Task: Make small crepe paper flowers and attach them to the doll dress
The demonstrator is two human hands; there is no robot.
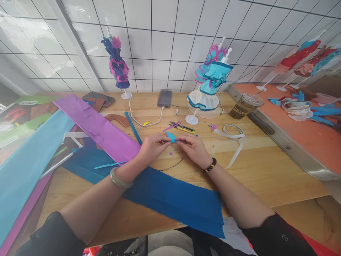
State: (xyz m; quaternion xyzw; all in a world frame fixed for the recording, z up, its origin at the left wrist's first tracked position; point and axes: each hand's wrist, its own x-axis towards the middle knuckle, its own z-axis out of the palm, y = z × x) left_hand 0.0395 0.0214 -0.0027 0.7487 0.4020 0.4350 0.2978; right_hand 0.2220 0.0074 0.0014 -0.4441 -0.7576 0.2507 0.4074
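Note:
My left hand [153, 146] and my right hand [193, 146] meet over the middle of the wooden table [266, 170]. Both pinch a small piece of light blue paper [171, 136] between their fingertips, and their fingers are closed on it. Under my forearms lies a long dark blue paper sheet [170, 197]. A purple paper strip [101, 129] runs diagonally just left of my left hand. Small scissors with a yellow handle [182, 127] rest a little beyond my hands.
Two paper dresses on white stands are at the back: a dark blue and pink one [118, 67] and a turquoise and white one [210, 80]. A phone [165, 97] charges by the wall. A cup of drink [245, 106], white tape [233, 132] and an orange tray [306, 135] lie right.

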